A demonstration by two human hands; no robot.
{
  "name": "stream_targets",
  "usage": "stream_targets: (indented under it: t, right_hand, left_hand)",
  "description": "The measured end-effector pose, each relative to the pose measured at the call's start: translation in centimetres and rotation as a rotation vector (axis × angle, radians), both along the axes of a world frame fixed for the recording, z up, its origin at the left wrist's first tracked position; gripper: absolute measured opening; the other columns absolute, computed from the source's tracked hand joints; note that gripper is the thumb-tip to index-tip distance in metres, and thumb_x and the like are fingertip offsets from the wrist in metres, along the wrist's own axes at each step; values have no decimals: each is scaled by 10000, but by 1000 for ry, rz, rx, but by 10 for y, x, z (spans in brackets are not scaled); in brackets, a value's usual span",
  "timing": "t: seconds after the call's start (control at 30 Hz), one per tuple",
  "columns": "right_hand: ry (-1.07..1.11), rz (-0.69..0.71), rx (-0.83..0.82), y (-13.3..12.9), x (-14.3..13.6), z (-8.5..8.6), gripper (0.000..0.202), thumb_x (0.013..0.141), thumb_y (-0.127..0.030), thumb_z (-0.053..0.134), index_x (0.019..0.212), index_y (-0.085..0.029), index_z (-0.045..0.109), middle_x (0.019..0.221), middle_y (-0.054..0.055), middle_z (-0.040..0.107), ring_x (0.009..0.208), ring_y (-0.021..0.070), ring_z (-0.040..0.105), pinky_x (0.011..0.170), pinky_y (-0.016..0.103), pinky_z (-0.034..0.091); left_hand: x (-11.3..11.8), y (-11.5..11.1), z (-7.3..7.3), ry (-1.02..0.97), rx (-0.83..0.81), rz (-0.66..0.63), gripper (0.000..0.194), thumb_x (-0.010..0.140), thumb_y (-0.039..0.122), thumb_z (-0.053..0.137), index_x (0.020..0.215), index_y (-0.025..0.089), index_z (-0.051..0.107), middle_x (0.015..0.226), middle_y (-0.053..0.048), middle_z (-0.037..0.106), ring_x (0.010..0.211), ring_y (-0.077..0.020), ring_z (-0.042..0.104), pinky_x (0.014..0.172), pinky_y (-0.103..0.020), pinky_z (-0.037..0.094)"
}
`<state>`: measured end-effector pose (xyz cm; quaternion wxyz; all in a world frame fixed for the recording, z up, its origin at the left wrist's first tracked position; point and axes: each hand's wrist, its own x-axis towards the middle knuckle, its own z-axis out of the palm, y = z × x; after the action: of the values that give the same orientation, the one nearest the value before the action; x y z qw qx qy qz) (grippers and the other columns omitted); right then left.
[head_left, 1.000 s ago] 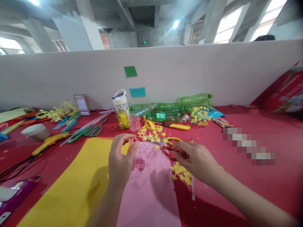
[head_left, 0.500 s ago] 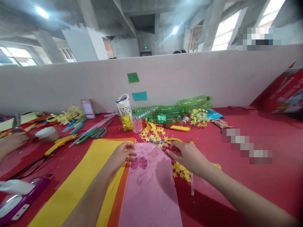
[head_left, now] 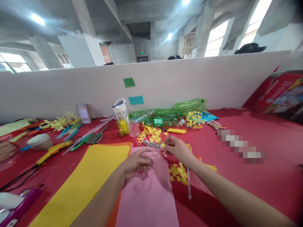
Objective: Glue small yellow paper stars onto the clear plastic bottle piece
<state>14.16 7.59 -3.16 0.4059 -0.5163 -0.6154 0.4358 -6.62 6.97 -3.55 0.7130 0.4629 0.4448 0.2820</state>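
My left hand (head_left: 137, 162) is over the pink paper (head_left: 146, 195), its fingers loosely bent and apart, close to a crumpled clear plastic piece (head_left: 155, 153). To the right, my right hand (head_left: 178, 148) has thumb and fingers pinched together at the paper's far edge. What they hold is too small to make out. A red loop (head_left: 172, 157) shows just under the right hand. Yellow paper stars lie on both sides of it: one group (head_left: 153, 135) beyond the pink sheet, another group (head_left: 179, 173) beside its right edge.
Yellow sheets (head_left: 94, 170) lie left of the pink paper. Scissors (head_left: 97, 136), a yellow glue gun (head_left: 50, 153) and a purple power strip (head_left: 22, 203) are farther left. Green bottles (head_left: 163, 121), a white cup (head_left: 120, 110) and a yellow cutter (head_left: 176, 130) stand behind. Another person's hand (head_left: 7, 150) is at far left.
My left hand has moved right, from the paper's left edge to over its middle, covering the dark pink round spots. My right hand stays beside the paper's far right corner.
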Motion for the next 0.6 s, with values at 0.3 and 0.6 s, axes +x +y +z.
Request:
stream_targets:
  t: [0.3, 0.6]
  right_hand:
    - [164, 31, 24, -2, 5, 17, 93, 781, -158, 488, 857, -208, 467, 633, -38, 608, 571, 134, 645, 576, 267, 532]
    - [-19, 52, 108, -10, 24, 35, 209, 792, -179, 593, 993, -206, 540, 909, 31, 648, 744, 148, 634, 644, 275, 505]
  left_hand:
    - [30, -16, 0, -34, 293, 284, 317, 658, 265, 744, 917, 218, 568, 993, -32, 644, 890, -161, 610, 785, -283, 489]
    - [34, -17, -12, 64, 249, 474, 359, 624, 284, 778, 948, 194, 652, 965, -49, 709, 904, -204, 646, 803, -299, 497]
